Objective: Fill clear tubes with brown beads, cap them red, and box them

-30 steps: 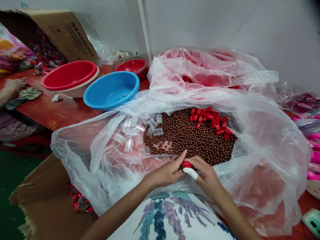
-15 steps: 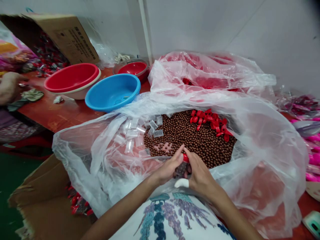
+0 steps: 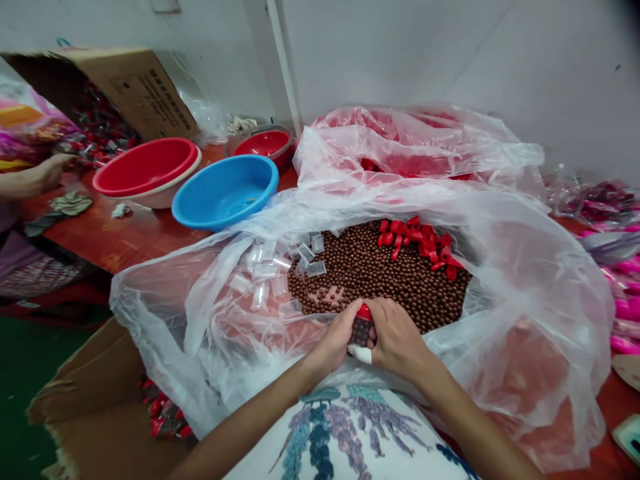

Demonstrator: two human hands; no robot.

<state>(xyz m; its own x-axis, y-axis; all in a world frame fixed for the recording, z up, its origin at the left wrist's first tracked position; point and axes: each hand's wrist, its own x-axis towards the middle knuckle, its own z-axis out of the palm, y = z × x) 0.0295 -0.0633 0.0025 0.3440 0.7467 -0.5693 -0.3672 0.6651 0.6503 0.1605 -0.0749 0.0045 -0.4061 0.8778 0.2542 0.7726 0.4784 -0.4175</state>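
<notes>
Between my two hands is a small clear container [image 3: 361, 332] filled with brown balls and topped with a red cap. My left hand [image 3: 336, 340] grips its left side. My right hand [image 3: 397, 337] closes round the right side, its thumb wrapped in white and lying across the container's lower end. Just beyond my hands, brown balls [image 3: 370, 267] lie heaped in an open clear plastic bag [image 3: 530, 280]. Empty clear containers [image 3: 265, 270] lie left of the heap, and red caps [image 3: 425, 240] sit on its far right part.
A blue basin [image 3: 227, 193] and a red basin [image 3: 147, 167] stand at the back left. Another person's hand [image 3: 53, 172] is beside a carton [image 3: 145, 93] of filled containers. At my lower left is an open cardboard box [image 3: 100, 400]. A bag with red pieces [image 3: 415, 147] lies behind.
My fingers have shifted from pointing up around the cap to wrapping closer on the container, and the white-wrapped thumb now lies against it. The other person's hand has moved toward the carton.
</notes>
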